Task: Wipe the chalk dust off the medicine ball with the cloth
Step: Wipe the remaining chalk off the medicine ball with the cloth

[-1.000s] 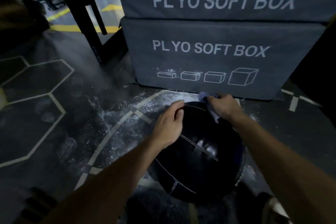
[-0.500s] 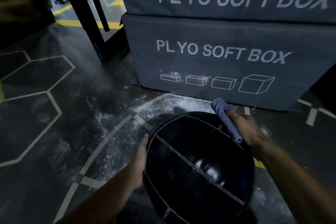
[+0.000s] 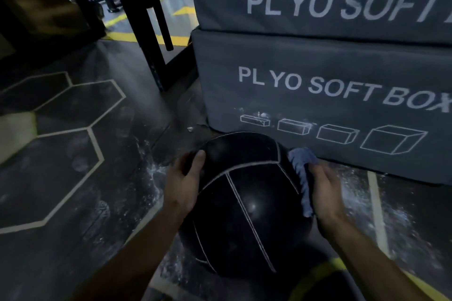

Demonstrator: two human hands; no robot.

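Note:
A black medicine ball [image 3: 244, 203] with pale seams is held between my two hands above the dark gym floor. My left hand [image 3: 183, 178] grips its left side, thumb curled over the upper edge. My right hand [image 3: 325, 193] presses a blue-grey cloth [image 3: 302, 173] against the ball's right side, fingers wrapped round the cloth. The cloth's crumpled top sticks up past the ball near the box. The ball's surface looks glossy with a light reflection.
Two stacked grey boxes marked PLYO SOFT BOX [image 3: 330, 95] stand right behind the ball. White chalk dust [image 3: 151, 173] is scattered on the floor to both sides. A black rack frame [image 3: 144, 32] rises at the back left. Hexagon lines [image 3: 80, 129] mark the floor on the left.
The ball has been raised and turned between my hands. My left hand went from the top to the left side; my right hand with the cloth slid down the right side.

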